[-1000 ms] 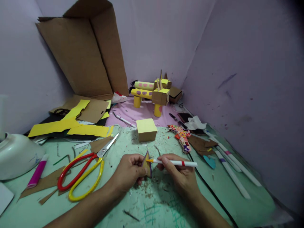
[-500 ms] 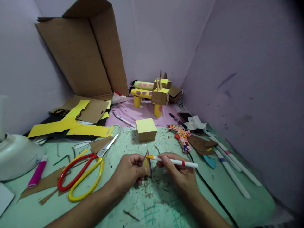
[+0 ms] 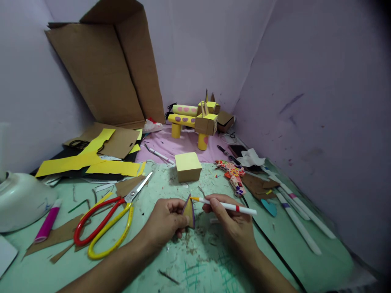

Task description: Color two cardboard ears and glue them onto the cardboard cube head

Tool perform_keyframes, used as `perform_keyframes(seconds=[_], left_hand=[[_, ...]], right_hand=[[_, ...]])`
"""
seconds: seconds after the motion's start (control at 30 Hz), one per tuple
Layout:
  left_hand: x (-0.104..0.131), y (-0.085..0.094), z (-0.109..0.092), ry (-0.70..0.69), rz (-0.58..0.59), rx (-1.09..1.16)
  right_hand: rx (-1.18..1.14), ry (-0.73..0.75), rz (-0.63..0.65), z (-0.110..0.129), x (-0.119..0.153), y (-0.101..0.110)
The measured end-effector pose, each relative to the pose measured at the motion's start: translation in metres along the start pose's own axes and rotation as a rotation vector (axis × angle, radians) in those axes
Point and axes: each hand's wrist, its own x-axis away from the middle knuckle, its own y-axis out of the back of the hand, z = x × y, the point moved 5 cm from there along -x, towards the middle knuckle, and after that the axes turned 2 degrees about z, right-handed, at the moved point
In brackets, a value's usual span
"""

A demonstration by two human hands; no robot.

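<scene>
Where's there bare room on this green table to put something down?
Roomiest: the green table between the black cord and the white markers. A narrower gap lies between the scissors and the left hand. Crowded: the far left, with yellow paper strips and cardboard.

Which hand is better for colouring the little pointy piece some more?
Probably the right hand: it holds the white marker, orange tip at or near the triangular piece's point. The left hand is pinching that piece, so it seems better for steadying.
</scene>
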Motion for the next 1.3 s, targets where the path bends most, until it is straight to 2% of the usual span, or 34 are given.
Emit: perform_keyframes(seconds=[0.2,0.5,0.73,0.97,1.17,1.3], left_hand=[[0.001,0.000,-0.001,0.004,0.001,0.001],[0.000,0.001,0.001,-0.003,0.007,0.012],[0.001,0.001,0.001,-0.019,0.008,0.016],[0.001,0.001,0.001,-0.014,0.013,0.027],[0.000,0.001,-0.001,-0.015,0.000,0.025],[0.000,0.002,0.000,-0.019,-0.008,0.037]], right_hand=[[0.013,0.013,0.009,0.001,0.000,0.000],[0.089,-0.041,0.129,-0.007,0.004,-0.001],[0.050,-0.031,0.073,-0.005,0.003,0.001],[0.033,-0.081,0.149,-0.011,0.005,0.002],[0.014,-0.090,0.052,-0.008,0.005,0.003],[0.032,-0.042,0.071,-0.005,0.003,0.001]])
